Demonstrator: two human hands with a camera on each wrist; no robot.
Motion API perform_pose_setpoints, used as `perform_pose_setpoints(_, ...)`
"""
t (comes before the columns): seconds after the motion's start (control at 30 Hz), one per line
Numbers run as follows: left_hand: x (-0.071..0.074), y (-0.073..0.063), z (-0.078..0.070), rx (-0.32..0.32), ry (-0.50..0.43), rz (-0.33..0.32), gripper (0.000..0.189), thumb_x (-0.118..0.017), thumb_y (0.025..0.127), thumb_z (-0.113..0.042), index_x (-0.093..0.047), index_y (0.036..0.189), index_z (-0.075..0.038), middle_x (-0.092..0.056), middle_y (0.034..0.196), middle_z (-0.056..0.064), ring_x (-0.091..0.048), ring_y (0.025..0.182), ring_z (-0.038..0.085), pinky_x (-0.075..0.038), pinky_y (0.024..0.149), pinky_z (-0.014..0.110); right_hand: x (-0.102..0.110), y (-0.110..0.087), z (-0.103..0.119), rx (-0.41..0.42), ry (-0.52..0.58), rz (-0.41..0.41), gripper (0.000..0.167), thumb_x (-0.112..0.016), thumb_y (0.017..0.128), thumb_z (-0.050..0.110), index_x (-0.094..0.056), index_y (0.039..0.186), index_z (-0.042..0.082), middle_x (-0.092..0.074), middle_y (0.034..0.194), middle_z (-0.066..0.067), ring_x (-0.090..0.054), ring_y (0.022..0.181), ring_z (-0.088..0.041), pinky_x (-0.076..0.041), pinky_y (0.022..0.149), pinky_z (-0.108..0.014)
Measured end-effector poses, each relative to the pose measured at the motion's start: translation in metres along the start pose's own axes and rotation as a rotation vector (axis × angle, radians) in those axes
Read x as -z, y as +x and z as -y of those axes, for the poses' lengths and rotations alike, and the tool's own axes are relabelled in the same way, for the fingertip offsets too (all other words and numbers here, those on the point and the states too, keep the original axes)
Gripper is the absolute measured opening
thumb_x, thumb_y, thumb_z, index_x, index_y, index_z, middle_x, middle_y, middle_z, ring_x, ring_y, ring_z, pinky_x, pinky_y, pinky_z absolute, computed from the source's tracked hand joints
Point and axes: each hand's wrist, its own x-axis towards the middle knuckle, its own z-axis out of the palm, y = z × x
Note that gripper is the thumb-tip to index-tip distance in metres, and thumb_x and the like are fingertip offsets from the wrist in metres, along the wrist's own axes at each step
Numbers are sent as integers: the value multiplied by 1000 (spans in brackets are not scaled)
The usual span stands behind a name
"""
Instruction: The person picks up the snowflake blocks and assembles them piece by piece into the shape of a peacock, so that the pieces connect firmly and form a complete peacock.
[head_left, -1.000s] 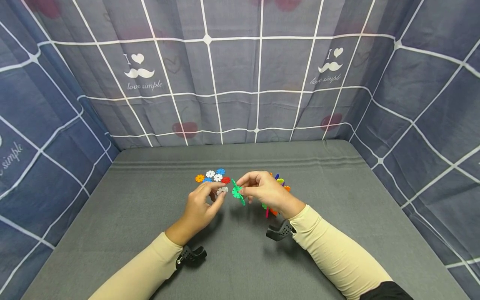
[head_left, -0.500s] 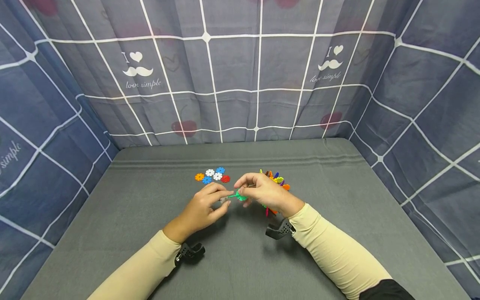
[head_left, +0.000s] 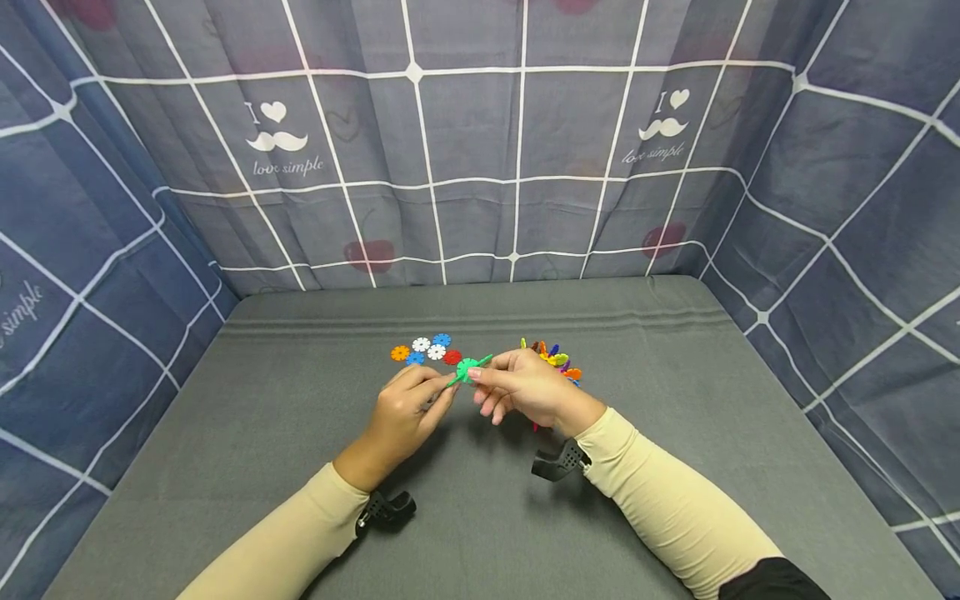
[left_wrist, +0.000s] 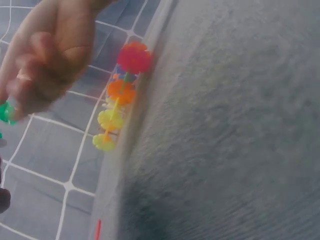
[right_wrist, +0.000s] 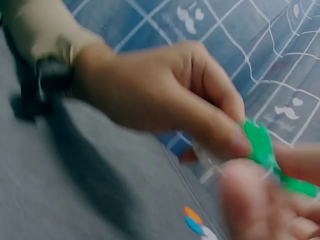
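In the head view both hands meet at mid-table, around joined green notched discs [head_left: 467,369], the kind used as interlocking building pieces. My right hand [head_left: 528,385] pinches them between thumb and index finger, the other fingers loosely bent. Curled thumb and fingers of my left hand [head_left: 411,417] meet the green piece's left edge. A pale translucent disc [right_wrist: 204,159] shows under the left thumb in the right wrist view, mostly hidden by the fingers. Blur there hides exactly how the pieces touch. The left wrist view catches the right hand [left_wrist: 55,60] and a bit of green.
Loose flat discs lie beyond the left hand: orange [head_left: 401,353], blue [head_left: 442,340], white [head_left: 437,352] and red [head_left: 452,357]. Behind the right hand stands a multicoloured assembly of joined discs [head_left: 558,360], partly covered. A checked curtain [head_left: 480,167] surrounds the grey table [head_left: 480,517].
The green discs have turned between the hands and now slant up to the right. My left fingers have closed in against them, and the pale disc has gone from the head view.
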Motion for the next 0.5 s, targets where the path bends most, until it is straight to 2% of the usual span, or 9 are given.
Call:
perform_pose_setpoints(0.13, -3, 0, -4, 23, 30, 42, 7, -80, 91, -3, -80, 94, 3, -66, 84, 5, -59, 71, 19, -51, 58, 31, -7, 3, -6, 83, 12, -34, 21, -71, 103, 11, -70, 99, -10, -70, 81, -19, -66, 60, -15, -57, 51, -28)
perform_pose_setpoints(0.23, -3, 0, -5, 37, 69, 88, 8, -83, 87, -2, -78, 89, 3, -65, 85, 7, -61, 75, 22, -54, 62, 33, -11, 5, -10, 137, -33, -57, 24, -70, 103, 8, -67, 97, -15, -67, 81, -26, -64, 58, -15, -55, 49, -27)
perform_pose_setpoints(0.37, -3, -1, -4, 65, 135, 168, 11, -84, 89, -6, -76, 86, 1, -63, 91, 9, -60, 81, 26, -55, 67, 37, -12, 5, -11, 180, -124, -104, 28, -70, 102, 8, -65, 97, -20, -64, 80, -30, -61, 56, -15, -53, 46, -27)
perform_pose_setpoints(0.5, -1, -4, -1, 100, 169, 214, 14, -82, 92, -11, -76, 84, -1, -63, 96, 10, -60, 85, 28, -54, 73, 40, -13, 6, -14, 154, -202, -123, 31, -70, 103, 12, -65, 98, -18, -67, 77, -20, -61, 56, -15, -54, 46, -28)
